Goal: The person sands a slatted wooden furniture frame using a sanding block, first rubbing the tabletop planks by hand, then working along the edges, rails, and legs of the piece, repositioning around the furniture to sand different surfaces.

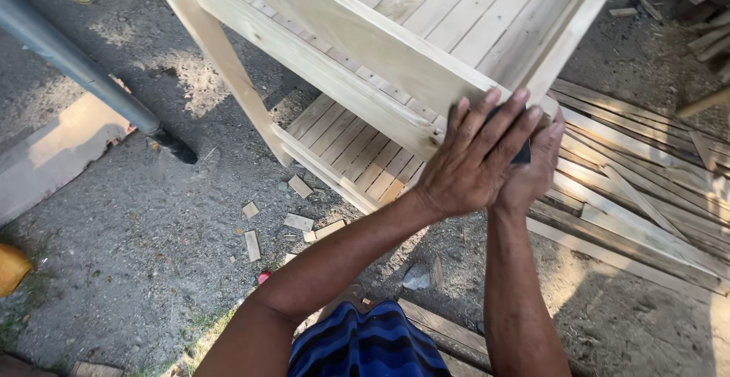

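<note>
The fingers (502,115) of the left hand (475,160) are lying spread and flat, pressing down over the right hand (532,172), and between the two hands a small dark block (523,151) is showing, only a corner of it visible. The right hand's fingers are curling around that block from below, clamped on it, while the left hand's fingers are staying apart and gripping nothing of their own. Both hands are bearing against the front corner of a pale wooden shelf unit (380,42), where a long front rail (334,31) is meeting a slanted side board (578,20). The block is sitting right at that corner, against the wood. A lower slatted shelf (350,145) is showing beneath the rail. A leg (220,58) of the unit is standing on the gravelly ground (152,217). Small wood offcuts (296,221) are lying scattered near it. Loose planks (639,194) are lying piled to the right of the hands. A grey pipe (68,58) is slanting across the upper left.
</note>
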